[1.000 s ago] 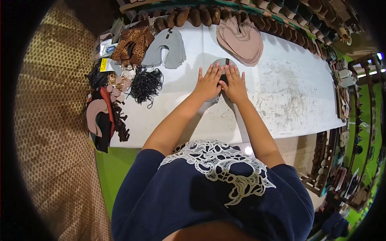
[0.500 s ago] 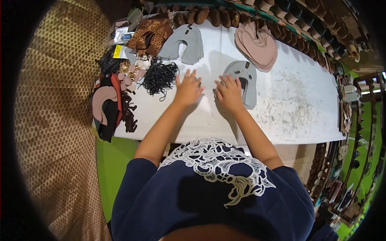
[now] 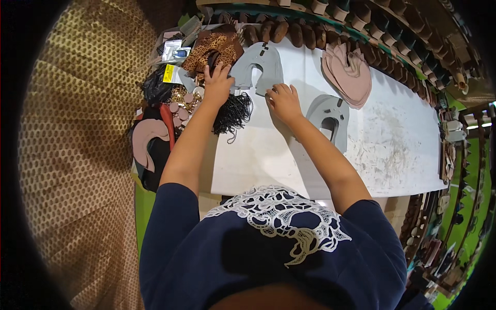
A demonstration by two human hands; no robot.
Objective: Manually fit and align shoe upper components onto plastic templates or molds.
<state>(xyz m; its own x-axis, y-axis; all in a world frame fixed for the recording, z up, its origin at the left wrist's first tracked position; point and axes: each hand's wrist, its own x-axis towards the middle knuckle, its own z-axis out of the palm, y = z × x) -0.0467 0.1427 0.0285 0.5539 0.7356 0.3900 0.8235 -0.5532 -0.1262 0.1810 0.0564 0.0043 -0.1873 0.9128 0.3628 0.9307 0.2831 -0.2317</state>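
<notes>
My left hand (image 3: 218, 89) reaches over the left side of the table with its fingers spread. Its fingertips lie at the lower edge of the leopard-print pieces (image 3: 226, 42), next to the left leg of a stack of grey U-shaped cut pieces (image 3: 263, 56). My right hand (image 3: 285, 105) is open, its fingers a little bent, at the lower end of that stack's right leg. Whether the fingertips touch it I cannot tell. A second grey U-shaped stack (image 3: 342, 117) with small dark marks lies right of my right hand. Black beaded strands (image 3: 233, 116) lie beside my left wrist.
Pink cut pieces (image 3: 347, 77) lie farther right on the white tabletop (image 3: 392, 155). Gold bits and pink discs (image 3: 178, 111), a black bag (image 3: 156, 89) and a curved pink piece (image 3: 147, 139) crowd the left end. Brown shoe-shaped forms (image 3: 294, 35) line the back edge.
Both hands have moved away from me. The left has gone from beside the black strands to the leopard-print pieces; the right has left the nearer grey stack for the farther one. The view has shifted.
</notes>
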